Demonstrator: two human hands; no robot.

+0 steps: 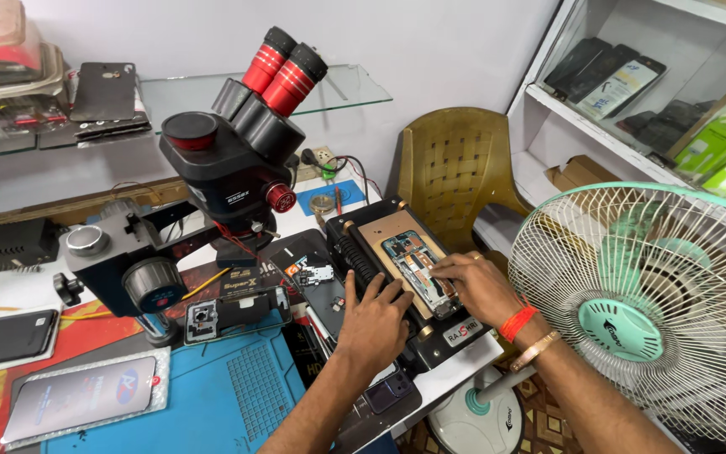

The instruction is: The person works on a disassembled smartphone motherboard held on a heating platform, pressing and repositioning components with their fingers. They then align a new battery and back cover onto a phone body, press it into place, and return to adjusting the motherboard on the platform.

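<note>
An opened phone (416,264) with its innards showing lies on the tan plate of a black heating machine (380,231) at the bench's right end. My left hand (371,324) rests flat on the machine's black front left part, fingers spread, beside the phone. My right hand (474,282) lies over the phone's lower half, its fingertips pressing on the phone's middle. A red thread and a metal bangle circle my right wrist. Neither hand grips a tool that I can see.
A black stereo microscope (228,155) with red eyepieces stands at the bench's centre. A blue work mat (228,395) and phone screens (86,395) lie at left. A mint table fan (649,311) stands close at right, a brown plastic chair (455,168) behind.
</note>
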